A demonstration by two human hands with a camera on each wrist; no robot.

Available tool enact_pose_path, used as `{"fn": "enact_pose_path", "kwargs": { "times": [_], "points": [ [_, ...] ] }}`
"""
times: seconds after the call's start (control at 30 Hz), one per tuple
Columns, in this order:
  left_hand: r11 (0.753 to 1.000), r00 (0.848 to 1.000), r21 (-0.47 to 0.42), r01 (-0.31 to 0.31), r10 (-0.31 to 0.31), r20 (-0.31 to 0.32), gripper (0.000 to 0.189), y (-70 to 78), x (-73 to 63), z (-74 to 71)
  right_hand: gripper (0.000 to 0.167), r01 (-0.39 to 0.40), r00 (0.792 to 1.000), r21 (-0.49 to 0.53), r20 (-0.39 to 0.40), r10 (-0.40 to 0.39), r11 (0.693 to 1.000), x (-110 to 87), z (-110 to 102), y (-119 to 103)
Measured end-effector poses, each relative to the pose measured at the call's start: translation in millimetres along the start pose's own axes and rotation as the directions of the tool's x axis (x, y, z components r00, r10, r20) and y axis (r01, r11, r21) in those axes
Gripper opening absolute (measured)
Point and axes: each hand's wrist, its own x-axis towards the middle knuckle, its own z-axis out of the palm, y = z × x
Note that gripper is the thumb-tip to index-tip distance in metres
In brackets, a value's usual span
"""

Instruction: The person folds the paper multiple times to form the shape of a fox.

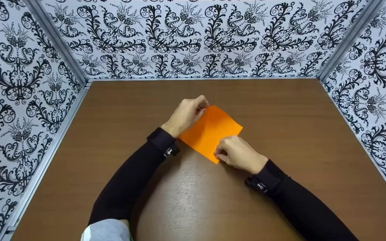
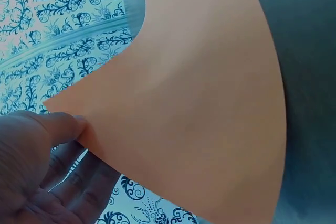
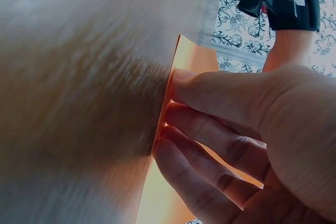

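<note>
Paper (image 1: pixel 209 132) | left hand (image 1: pixel 187 113), right hand (image 1: pixel 240 153) pinching it | table (image 1: pixel 280 110) beneath (patterned walls (image 1: pixel 186 40) around)

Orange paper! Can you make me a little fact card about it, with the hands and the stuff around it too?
Paper: orange, bending in a curve
Left hand: pinches the paper near its far corner
Right hand: holds the paper near its near corner
Sleeves: black
Table: brown
Walls: white with black swirls
</note>
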Motion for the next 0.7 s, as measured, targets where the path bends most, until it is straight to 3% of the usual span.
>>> {"fn": "enact_pose_path", "kwargs": {
  "times": [0.2, 0.7],
  "points": [
    [0.999, 0.999, 0.016, -0.036, 0.036, -0.018, 0.010, 7.6, -8.8, 0.6, 0.006, 0.013, 1.000, 0.019, 0.005, -0.013, 1.000, 0.4, -2, 2],
    [0.995, 0.996, 0.054, -0.084, 0.081, 0.047, 0.007, 35.2, -39.0, 4.9, 0.006, 0.005, 1.000, 0.063, 0.030, -0.007, 0.998, -1.5, -4, 2]
  ]
}}
